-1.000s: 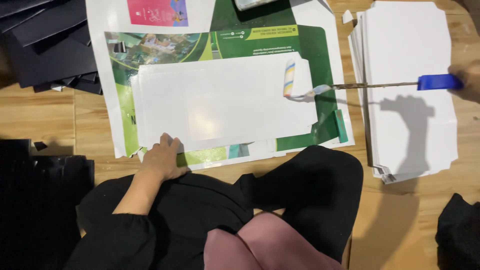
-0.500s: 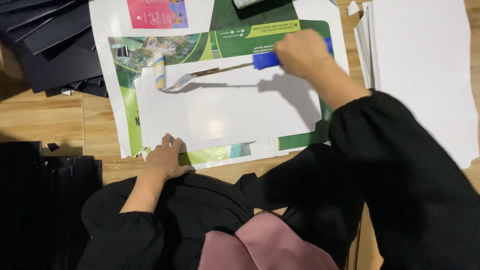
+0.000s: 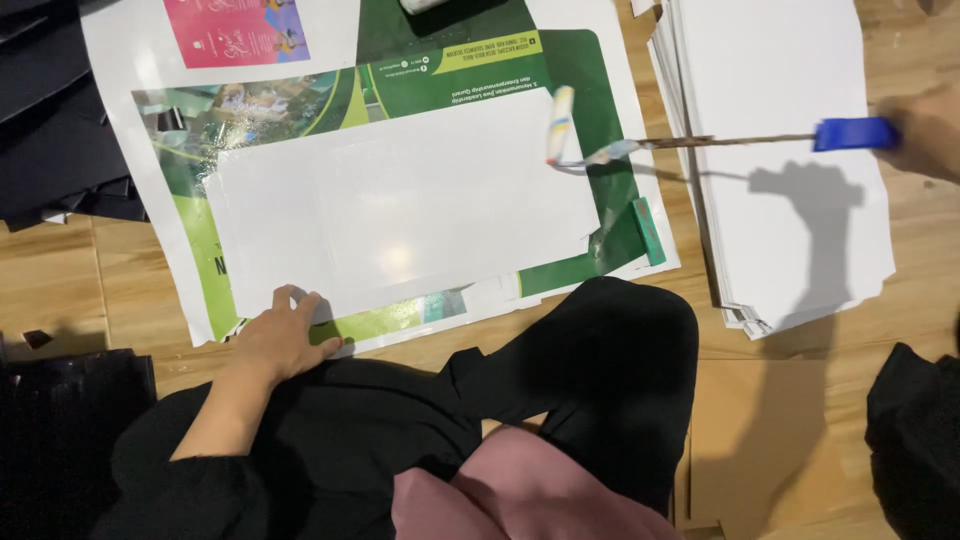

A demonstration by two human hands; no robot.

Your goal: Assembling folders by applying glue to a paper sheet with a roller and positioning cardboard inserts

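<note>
The white sheet [image 3: 400,205] is pinned flat on the green poster [image 3: 590,80] by the open left hand [image 3: 285,335]. The roller [image 3: 560,125] is gripped by the right hand [image 3: 925,130]; the sheet could be skewed if pressure slips.

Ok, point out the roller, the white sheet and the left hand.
roller [image 3: 560,125]: head view, on its sleeve.
white sheet [image 3: 400,200]: head view, its middle.
left hand [image 3: 285,340]: head view, back of the hand.
</note>
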